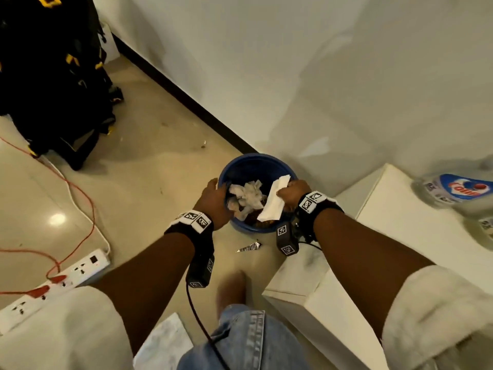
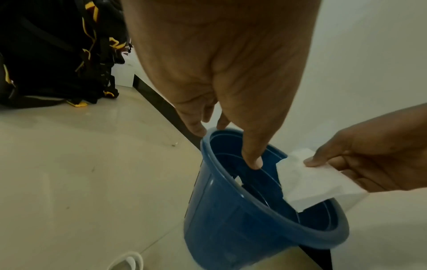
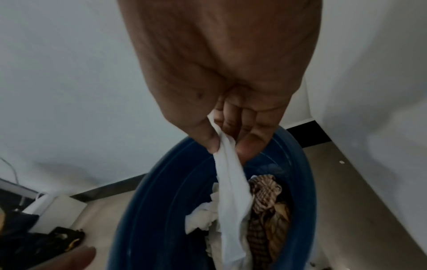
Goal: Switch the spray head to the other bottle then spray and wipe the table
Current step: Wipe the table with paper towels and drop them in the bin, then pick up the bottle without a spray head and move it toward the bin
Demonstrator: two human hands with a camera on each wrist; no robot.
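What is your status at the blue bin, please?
Left grip holds the blue bin by its rim, thumb inside. Right grip pinches a white tissue over the opening, not yet dropped. Crumpled tissues already inside; nothing blocks the drop.
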